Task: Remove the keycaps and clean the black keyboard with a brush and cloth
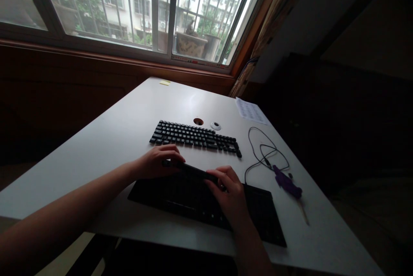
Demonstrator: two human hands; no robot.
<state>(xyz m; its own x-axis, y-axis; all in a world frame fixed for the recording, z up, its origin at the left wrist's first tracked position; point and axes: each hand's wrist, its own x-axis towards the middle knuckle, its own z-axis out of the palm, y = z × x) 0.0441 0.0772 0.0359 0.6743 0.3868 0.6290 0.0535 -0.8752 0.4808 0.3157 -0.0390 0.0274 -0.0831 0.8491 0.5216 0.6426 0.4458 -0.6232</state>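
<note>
A long, thin black strip [196,172] is held at both ends, raised slightly over a black keyboard base [266,218]. My left hand [161,160] has its fingers closed round the strip's left end. At the other end, my right hand [227,185] pinches it between thumb and fingers. Whether the strip is part of the keyboard, I cannot tell in the dim light. The base lies near the desk's front edge, its middle partly covered by my hands. Beyond them, loose black keycaps [193,134] are laid out in rows in keyboard order.
Right of the base lie a looped black cable [271,149] and a purple object [287,182] with a thin pale stick. Further back are a cable hole [198,121], its white round cover [215,126], a printed sheet [251,111] and a yellow note [164,82] on the white desk [106,138].
</note>
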